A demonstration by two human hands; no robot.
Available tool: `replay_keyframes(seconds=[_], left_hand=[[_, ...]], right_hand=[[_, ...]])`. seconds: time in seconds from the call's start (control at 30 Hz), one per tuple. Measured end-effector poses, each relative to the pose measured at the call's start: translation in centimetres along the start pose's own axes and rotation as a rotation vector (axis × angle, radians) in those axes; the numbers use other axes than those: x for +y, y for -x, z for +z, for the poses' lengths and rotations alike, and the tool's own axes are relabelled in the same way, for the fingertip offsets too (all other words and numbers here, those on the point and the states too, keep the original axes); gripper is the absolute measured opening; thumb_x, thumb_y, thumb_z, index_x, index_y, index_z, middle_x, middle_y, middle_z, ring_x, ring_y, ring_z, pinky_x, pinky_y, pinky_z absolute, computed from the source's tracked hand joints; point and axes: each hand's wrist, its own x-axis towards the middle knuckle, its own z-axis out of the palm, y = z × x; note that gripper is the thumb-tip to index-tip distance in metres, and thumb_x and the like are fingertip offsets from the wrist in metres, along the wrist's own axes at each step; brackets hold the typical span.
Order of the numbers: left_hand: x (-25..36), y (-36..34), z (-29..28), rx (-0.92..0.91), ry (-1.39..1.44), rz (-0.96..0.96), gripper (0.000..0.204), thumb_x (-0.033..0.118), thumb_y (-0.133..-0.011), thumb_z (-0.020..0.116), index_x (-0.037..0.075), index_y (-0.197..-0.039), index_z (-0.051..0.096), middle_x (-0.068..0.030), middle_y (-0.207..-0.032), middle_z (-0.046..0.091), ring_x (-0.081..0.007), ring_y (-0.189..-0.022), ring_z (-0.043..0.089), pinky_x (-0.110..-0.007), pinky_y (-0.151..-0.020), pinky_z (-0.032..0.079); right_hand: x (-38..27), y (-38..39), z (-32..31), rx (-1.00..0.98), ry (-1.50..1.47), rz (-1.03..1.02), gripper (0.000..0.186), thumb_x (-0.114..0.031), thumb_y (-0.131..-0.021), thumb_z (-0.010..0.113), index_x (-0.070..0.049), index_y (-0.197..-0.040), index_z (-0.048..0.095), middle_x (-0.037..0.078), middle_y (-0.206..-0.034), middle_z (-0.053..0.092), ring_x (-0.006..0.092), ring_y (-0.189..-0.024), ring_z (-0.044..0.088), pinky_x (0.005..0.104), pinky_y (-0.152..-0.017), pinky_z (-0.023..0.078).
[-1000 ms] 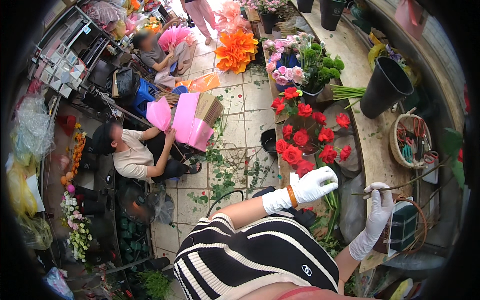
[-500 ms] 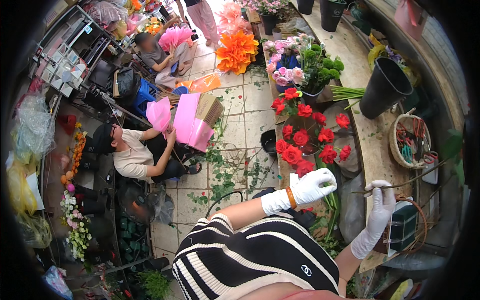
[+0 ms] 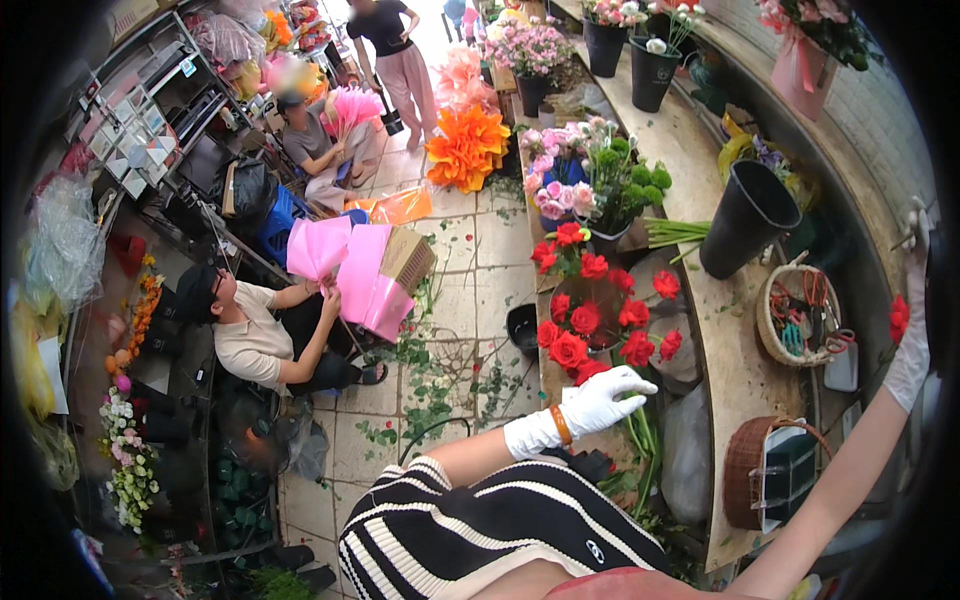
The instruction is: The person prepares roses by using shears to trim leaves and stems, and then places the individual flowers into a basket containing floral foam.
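My left hand (image 3: 605, 398), in a white glove with an amber bangle at the wrist, is curled round a bunch of red roses (image 3: 569, 350). The blooms spread beyond the hand, and their green stems (image 3: 648, 445) come out below the fingers. My right arm reaches far out to the right, and the gloved right hand (image 3: 918, 240) is up by the dark picture rim. Its fingers look closed on a thin stem. One red rose (image 3: 899, 318) hangs beside that wrist; where its stem meets the fingers is partly hidden.
On the wooden bench (image 3: 725, 350) are a black bucket (image 3: 750, 220), a basket of scissors (image 3: 800, 315) and a wicker basket with green foam (image 3: 755, 470). A seated person (image 3: 260, 330) holds pink wrapping by a pink-covered box (image 3: 375, 290). Leaf scraps litter the tiles.
My right hand has moved away from the left hand, outward and up to the far right. A red rose now shows by its wrist. The left hand keeps the bunch, its fingers slightly straighter.
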Motion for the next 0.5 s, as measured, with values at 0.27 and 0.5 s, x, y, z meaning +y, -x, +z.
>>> replay_keyframes(seconds=[0.27,0.5], left_hand=[[0.2,0.0,-1.0,0.037,-0.034,-0.007,0.024,0.011,-0.084,0.061,0.008,-0.108,0.066,-0.0043,-0.089,0.059,-0.0151,-0.083,0.057,-0.028,-0.076,0.046],[1.9,-2.0,0.0,-0.034,-0.015,-0.01,0.027,0.01,-0.083,0.063,0.01,-0.11,0.065,-0.0045,-0.092,0.06,-0.0142,-0.084,0.058,-0.026,-0.073,0.046]], right_hand=[[6.9,-4.0,-10.8,-0.076,-0.176,0.126,0.032,-0.015,-0.095,0.05,-0.004,-0.125,0.052,0.002,-0.103,0.062,0.0026,-0.083,0.058,0.0161,-0.074,0.045],[7.9,12.3,8.3,0.133,0.106,0.095,0.017,-0.019,-0.093,0.053,-0.006,-0.1,0.061,0.0,-0.087,0.06,0.0049,-0.076,0.055,0.0195,-0.064,0.043]])
